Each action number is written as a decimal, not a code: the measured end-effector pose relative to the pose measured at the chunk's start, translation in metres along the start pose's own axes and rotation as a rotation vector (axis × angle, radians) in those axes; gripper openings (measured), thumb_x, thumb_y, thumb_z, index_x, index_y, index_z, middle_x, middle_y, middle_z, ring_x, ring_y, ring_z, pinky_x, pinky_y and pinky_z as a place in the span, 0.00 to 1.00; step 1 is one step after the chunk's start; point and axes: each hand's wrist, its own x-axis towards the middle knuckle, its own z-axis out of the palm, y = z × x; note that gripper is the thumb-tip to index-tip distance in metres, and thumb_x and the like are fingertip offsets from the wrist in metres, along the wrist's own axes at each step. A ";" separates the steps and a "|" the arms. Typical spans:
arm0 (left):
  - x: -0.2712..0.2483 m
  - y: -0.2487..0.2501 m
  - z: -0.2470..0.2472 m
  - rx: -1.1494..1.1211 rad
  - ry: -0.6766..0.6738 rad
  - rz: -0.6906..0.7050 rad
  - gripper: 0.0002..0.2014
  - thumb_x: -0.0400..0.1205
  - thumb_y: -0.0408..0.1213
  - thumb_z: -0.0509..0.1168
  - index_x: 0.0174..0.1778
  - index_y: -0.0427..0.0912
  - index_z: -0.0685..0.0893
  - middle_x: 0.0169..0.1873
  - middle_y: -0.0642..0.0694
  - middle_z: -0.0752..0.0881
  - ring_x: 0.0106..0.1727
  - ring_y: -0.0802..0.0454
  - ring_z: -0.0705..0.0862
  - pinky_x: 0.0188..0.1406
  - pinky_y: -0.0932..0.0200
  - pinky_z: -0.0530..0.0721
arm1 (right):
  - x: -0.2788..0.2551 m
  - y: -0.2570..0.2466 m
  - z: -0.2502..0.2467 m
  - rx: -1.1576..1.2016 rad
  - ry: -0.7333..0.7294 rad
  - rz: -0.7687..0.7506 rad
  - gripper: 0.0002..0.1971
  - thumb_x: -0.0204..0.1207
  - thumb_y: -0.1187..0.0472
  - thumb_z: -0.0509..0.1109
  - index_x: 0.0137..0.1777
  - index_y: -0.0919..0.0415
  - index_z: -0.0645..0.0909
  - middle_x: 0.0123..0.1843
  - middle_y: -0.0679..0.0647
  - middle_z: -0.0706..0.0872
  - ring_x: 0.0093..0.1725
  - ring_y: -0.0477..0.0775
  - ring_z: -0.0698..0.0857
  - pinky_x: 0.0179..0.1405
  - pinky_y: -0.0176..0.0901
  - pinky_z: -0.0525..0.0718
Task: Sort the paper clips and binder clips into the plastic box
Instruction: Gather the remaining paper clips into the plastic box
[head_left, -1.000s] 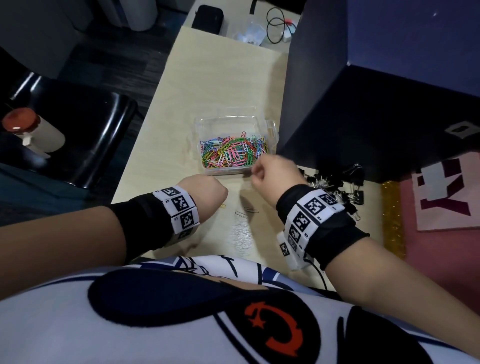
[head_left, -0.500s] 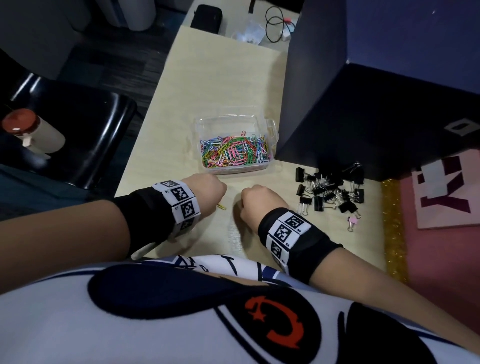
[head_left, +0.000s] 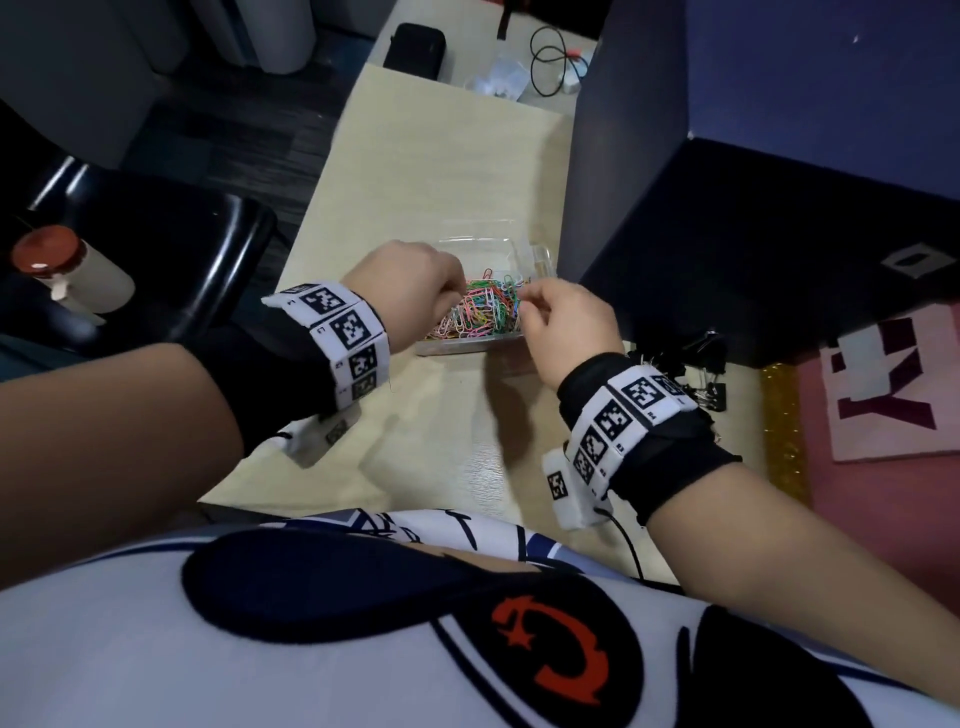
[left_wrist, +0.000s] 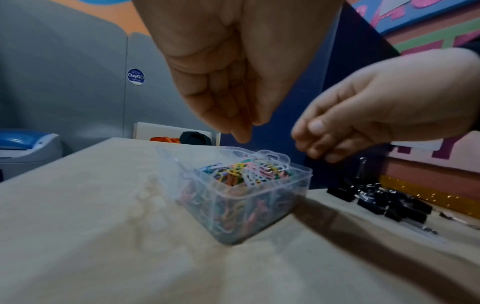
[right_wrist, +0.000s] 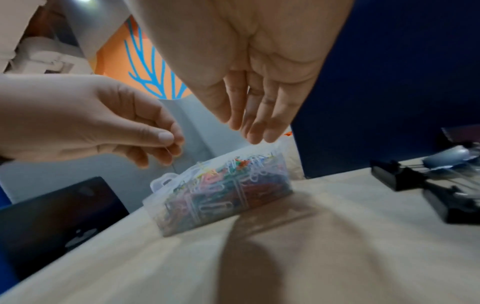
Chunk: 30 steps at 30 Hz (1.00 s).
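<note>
A clear plastic box (head_left: 470, 347) (left_wrist: 259, 209) (right_wrist: 221, 205) full of coloured paper clips (head_left: 483, 312) stands on the pale table. My left hand (head_left: 457, 301) (left_wrist: 241, 133) hovers over its left side. In the right wrist view the left hand's (right_wrist: 174, 144) thumb and forefinger pinch a thin wire paper clip (right_wrist: 168, 151). My right hand (head_left: 524, 306) (right_wrist: 252, 131) (left_wrist: 314, 144) hangs over the box's right edge with fingers loosely extended and nothing visible in them. A heap of black binder clips (head_left: 701, 379) (left_wrist: 384, 203) (right_wrist: 428, 185) lies right of the box.
A tall dark blue partition (head_left: 727, 234) stands close behind and to the right of the box. A black chair (head_left: 156, 249) with a red-capped bottle (head_left: 62, 270) sits left of the table. A black pouch (head_left: 415, 49) and cables (head_left: 550, 62) lie at the far end.
Both hands have lifted from the table's near part, where loose paper clips lay, and moved forward over the box. The table in front of the box now shows no loose clips.
</note>
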 end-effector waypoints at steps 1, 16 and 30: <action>0.000 -0.004 0.000 0.003 0.014 -0.004 0.11 0.83 0.40 0.62 0.57 0.45 0.85 0.53 0.42 0.86 0.55 0.40 0.83 0.54 0.52 0.78 | -0.003 0.004 0.000 -0.048 -0.025 0.002 0.11 0.80 0.58 0.63 0.58 0.54 0.84 0.58 0.55 0.85 0.57 0.56 0.83 0.57 0.41 0.76; -0.022 0.003 0.025 0.294 -0.226 0.077 0.10 0.84 0.41 0.56 0.49 0.44 0.83 0.49 0.43 0.86 0.50 0.41 0.84 0.45 0.53 0.79 | -0.064 0.047 0.047 -0.477 -0.533 -0.263 0.40 0.80 0.42 0.58 0.85 0.52 0.42 0.86 0.46 0.37 0.85 0.46 0.40 0.83 0.51 0.44; -0.017 0.001 0.036 0.395 -0.198 0.109 0.24 0.84 0.53 0.54 0.76 0.52 0.70 0.75 0.54 0.69 0.73 0.46 0.68 0.61 0.45 0.74 | -0.039 0.024 0.020 -0.205 -0.337 -0.220 0.38 0.79 0.42 0.64 0.84 0.55 0.54 0.86 0.50 0.51 0.81 0.53 0.62 0.75 0.47 0.68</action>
